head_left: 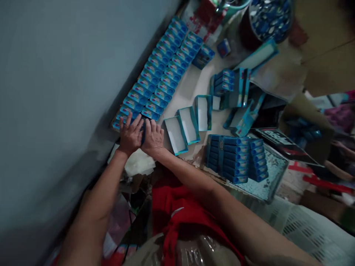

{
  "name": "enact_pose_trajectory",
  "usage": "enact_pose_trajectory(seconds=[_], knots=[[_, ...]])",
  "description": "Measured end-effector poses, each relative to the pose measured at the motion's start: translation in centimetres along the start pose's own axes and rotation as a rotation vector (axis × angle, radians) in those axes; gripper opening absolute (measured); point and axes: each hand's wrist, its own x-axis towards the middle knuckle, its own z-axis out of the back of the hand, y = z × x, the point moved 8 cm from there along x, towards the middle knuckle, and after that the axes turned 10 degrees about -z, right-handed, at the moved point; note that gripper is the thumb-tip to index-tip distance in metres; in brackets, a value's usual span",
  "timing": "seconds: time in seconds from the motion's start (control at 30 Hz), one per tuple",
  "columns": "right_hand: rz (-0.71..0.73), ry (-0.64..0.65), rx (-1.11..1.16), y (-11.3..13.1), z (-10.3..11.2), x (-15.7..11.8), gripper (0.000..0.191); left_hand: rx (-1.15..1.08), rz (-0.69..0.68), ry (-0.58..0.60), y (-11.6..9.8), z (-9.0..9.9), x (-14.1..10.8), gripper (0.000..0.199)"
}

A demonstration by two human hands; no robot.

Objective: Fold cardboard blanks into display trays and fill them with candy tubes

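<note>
Two long rows of small blue printed boxes [158,77] run along the wall. Over the near end of the left row lies my left hand [129,136], its fingers spread on the boxes. Beside it, my right hand [153,137] rests at the near end of the right row, fingers stretched forward. A dark blue box side [143,133] shows between the two hands; most of it is hidden beneath them. Right of my right hand stand shallow blue box trays [175,135] with white insides.
Bundled blue boxes [227,157] stand near the front edge on a speckled tray [273,162]. More blue boxes [224,80] lie farther back. A round tub [270,18] holds blue pieces. The grey wall [61,92] borders the left. Another person's arm [340,168] shows at right.
</note>
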Motion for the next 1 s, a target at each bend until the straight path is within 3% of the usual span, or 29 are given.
enact_pose_trajectory(seconds=[0.13,0.23,0.33,0.43,0.53,0.6,0.67,0.77,0.83,0.9,1.0], knots=[[0.045,0.071,-0.042,1.1,0.6,0.8,0.086,-0.022,-0.021,-0.068,-0.8,2.2,0.3,0.052],[0.141,0.115,-0.049,0.8,3.3,0.4,0.106,0.013,-0.048,-0.269,-2.4,6.1,0.6,0.047],[0.257,0.137,-0.044,-1.7,8.6,-0.8,0.116,0.145,-0.1,-0.508,-5.4,9.4,0.7,0.043],[0.349,0.095,-0.059,-7.1,15.5,-1.6,0.115,0.198,-0.067,-0.633,-8.8,9.3,1.8,0.037],[0.348,-0.023,-0.146,-14.9,21.7,-0.6,0.109,0.1,-0.041,-0.556,-12.5,4.3,5.2,0.031],[0.306,-0.088,-0.207,-20.6,24.3,1.3,0.107,-0.015,0.003,-0.429,-14.4,-1.1,8.7,0.036],[0.261,-0.124,-0.255,-25.7,25.4,3.8,0.106,-0.167,0.084,-0.301,-15.8,-7.2,12.9,0.05],[0.228,-0.137,-0.304,-31.2,25.3,8.0,0.102,-0.519,0.155,-0.188,-17.5,-16.0,19.6,0.063],[0.222,-0.136,-0.319,-33.5,24.6,10.5,0.098,-0.715,0.134,-0.143,-18.9,-20.6,23.6,0.067],[0.221,-0.124,-0.317,-35.3,23.7,12.5,0.094,-0.823,0.079,-0.105,-20.3,-23.9,26.3,0.069],[0.238,-0.089,-0.288,-37.3,22.1,14.2,0.088,-0.865,0.06,-0.125,-21.4,-26.4,27.6,0.07]])
